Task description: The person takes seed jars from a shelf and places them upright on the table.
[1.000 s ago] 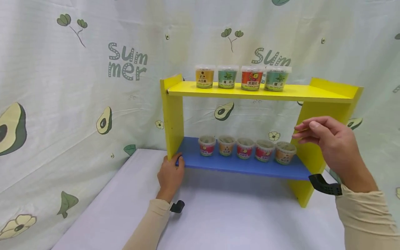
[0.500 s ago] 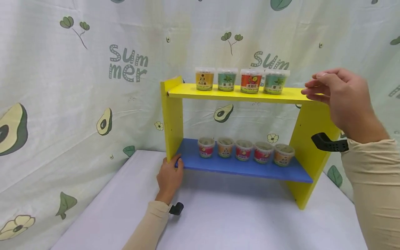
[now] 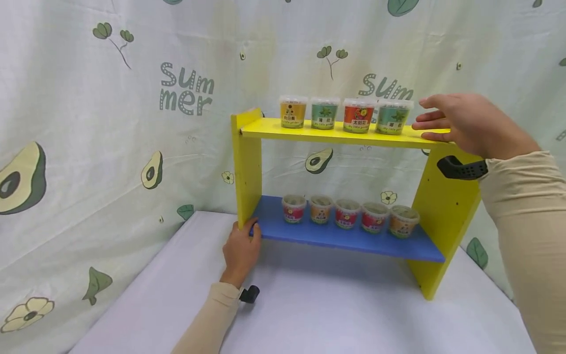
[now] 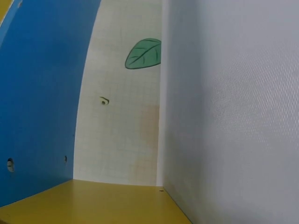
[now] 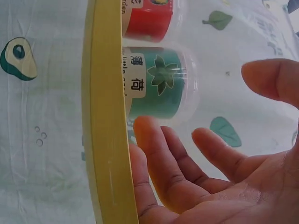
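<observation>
My left hand (image 3: 240,253) grips the lower left corner of a yellow and blue shelf (image 3: 347,244), where the yellow side panel (image 3: 248,169) meets the blue board. The left wrist view shows the blue board's underside (image 4: 42,93) but not the hand. My right hand (image 3: 470,120) is at the top board's right part, fingers spread and thumb apart, holding nothing. Its fingertips are just right of a green tub (image 3: 392,118) with a clear lid and leaf label. In the right wrist view a fingertip (image 5: 147,126) overlaps this tub's (image 5: 156,84) near side.
On the yellow top board, an orange-yellow tub (image 3: 293,113), another green tub (image 3: 325,114) and a red tub (image 3: 358,117) stand left of it. Several pink and orange tubs (image 3: 347,215) line the blue board. A white table (image 3: 309,309) lies below; a printed curtain (image 3: 110,147) hangs behind.
My right hand has risen from beside the lower tubs to the top board, then moved left towards the end green tub, its fingers spreading. My left hand stays on the shelf's corner.
</observation>
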The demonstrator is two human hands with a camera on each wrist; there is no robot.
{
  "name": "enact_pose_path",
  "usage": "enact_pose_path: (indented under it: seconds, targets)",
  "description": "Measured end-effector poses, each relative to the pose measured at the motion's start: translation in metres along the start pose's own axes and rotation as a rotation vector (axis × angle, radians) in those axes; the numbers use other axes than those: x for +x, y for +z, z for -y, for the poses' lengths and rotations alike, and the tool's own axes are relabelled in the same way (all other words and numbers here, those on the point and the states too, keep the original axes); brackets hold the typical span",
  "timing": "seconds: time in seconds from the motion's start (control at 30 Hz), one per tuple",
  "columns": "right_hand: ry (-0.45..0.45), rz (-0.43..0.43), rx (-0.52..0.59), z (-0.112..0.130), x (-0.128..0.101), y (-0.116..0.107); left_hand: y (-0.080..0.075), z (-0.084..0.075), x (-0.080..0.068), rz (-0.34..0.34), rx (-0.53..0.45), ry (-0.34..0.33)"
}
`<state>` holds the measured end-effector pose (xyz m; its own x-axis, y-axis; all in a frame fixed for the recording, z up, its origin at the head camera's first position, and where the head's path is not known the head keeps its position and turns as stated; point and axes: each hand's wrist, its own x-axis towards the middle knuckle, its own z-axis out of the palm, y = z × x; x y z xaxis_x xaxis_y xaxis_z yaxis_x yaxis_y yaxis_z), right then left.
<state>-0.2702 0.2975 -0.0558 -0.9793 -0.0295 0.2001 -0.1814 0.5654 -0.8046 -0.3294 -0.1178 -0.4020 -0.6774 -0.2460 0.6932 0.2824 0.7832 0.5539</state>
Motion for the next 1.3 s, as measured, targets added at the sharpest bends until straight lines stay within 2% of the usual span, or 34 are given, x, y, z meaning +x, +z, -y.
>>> enact_pose_path:
  seconds: [0.13, 0.3, 0.43, 0.57, 0.7, 0.83, 1.0, 1.3]
  targets:
    - [0.087, 0.053, 0.065, 0.010, 0.012, 0.002, 0.002, 0.002, 0.001, 0.009, 0.008, -0.013]
    - [0.035, 0.109, -0.019, 0.016, 0.021, 0.000, 0.004, 0.001, 0.002, 0.026, -0.005, -0.015]
    - [0.047, 0.129, 0.003, 0.018, 0.026, -0.001, 0.006, -0.001, 0.006, 0.031, -0.007, -0.008]
    - [0.054, 0.112, 0.026, 0.018, 0.029, 0.008, 0.006, 0.000, 0.004, 0.040, -0.001, -0.016]
    - [0.024, 0.086, -0.005, 0.020, 0.033, 0.019, 0.003, 0.001, 0.000, 0.050, 0.003, -0.024]
    - [0.006, 0.077, -0.041, 0.023, 0.038, 0.025, -0.001, 0.002, -0.001, 0.028, 0.006, -0.008]
    - [0.007, 0.059, -0.064, 0.021, 0.043, 0.028, 0.000, 0.006, -0.003, -0.015, 0.006, 0.020]
    - [0.050, 0.019, -0.155, 0.017, 0.042, 0.024, -0.001, 0.007, 0.000, 0.008, -0.007, 0.048]
